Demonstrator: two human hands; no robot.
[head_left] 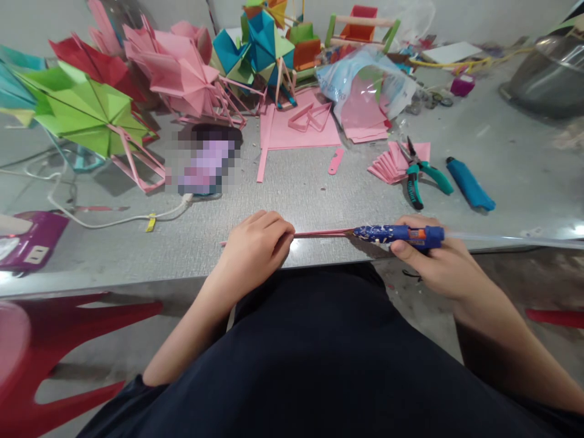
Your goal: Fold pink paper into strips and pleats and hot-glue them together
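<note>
My right hand [438,261] is wrapped round a blue hot glue gun [387,234], which lies level and points left. A clear glue stick [511,240] runs out of its back end. The gun's nozzle meets the right end of a thin pink paper strip [319,233] near the table's front edge. My left hand [260,246] is closed on the strip, and a bit of pink shows beyond it on the left. Its fingertips are partly hidden.
Pliers [413,167] lie on folded pink paper pieces [387,164], beside a blue tool [469,182]. Pink sheets [301,137] and a phone [207,161] on a white cable [114,224] are farther back. Folded-paper models [177,73] stand behind; a purple power strip [34,240] sits left.
</note>
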